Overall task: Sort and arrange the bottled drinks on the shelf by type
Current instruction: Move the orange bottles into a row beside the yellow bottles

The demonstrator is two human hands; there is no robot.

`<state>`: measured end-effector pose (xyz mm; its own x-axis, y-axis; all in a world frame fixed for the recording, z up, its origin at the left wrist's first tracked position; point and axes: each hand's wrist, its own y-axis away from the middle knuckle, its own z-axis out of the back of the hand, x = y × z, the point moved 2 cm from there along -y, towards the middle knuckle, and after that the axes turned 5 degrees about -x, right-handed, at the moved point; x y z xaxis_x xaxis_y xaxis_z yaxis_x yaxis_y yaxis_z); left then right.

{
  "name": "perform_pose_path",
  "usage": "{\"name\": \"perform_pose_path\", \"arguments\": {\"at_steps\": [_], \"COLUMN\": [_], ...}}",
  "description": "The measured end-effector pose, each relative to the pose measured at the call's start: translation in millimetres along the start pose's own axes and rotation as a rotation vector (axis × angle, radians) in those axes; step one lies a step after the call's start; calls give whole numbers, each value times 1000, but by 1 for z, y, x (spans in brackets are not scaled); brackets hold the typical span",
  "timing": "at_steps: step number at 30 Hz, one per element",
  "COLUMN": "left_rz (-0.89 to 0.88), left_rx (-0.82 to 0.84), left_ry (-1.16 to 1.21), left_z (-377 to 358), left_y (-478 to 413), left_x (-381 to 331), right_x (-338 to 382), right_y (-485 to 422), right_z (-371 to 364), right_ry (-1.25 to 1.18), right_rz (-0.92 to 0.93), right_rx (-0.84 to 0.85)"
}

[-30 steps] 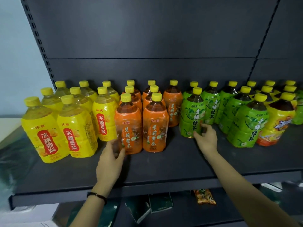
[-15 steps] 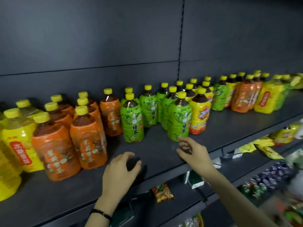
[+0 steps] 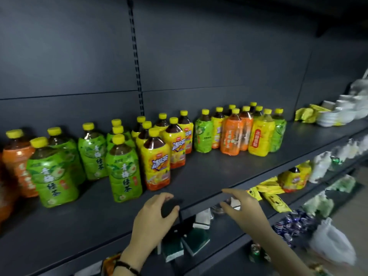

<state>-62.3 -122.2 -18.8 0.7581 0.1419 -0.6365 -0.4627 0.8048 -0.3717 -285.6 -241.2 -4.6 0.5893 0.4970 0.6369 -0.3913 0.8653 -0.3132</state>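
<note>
Several plastic bottles with yellow caps [image 3: 239, 132], their labels mixed green, orange and yellow, stand in an unsorted cluster at the right of the dark grey metal shelf [image 3: 219, 168], well apart from both hands. The left hand [image 3: 153, 218] and the right hand [image 3: 247, 210] hover at the shelf's front edge, fingers loosely curled, holding nothing. I judge the step is to reach this cluster: better take one bottle by its body, lift it clear of its neighbours, and set it upright beside its type, the green-label tea bottles [image 3: 121, 172] or the yellow-label iced tea bottles [image 3: 157, 164]. The board looks smooth. Below lie yellow snack packets [image 3: 275, 200]; white bowls [image 3: 334, 116] stand far right.
</note>
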Motion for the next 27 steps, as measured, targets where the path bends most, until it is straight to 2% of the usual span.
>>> {"name": "perform_pose_path", "arguments": {"at_steps": [6,13,18,23,27], "left_rz": [-12,66,117,77,118], "left_rx": [-60,-61,-44,-57,-60], "left_ry": [-4,-44,89,177,342], "left_z": [-56,-116,-166,-214,-249], "left_y": [-44,-116,-179,-240,-276], "left_x": [-44,-36,-53,-90,-113], "right_x": [-56,-134,-197,-234,-254], "right_y": [-61,-139,-211,-269,-295], "right_z": [29,23,51,72,75], "right_ry": [-10,-27,-14,-70,-181], "right_rz": [-8,-53,-115,-134,-165], "right_rx": [7,22,-103,-358,-376]}}
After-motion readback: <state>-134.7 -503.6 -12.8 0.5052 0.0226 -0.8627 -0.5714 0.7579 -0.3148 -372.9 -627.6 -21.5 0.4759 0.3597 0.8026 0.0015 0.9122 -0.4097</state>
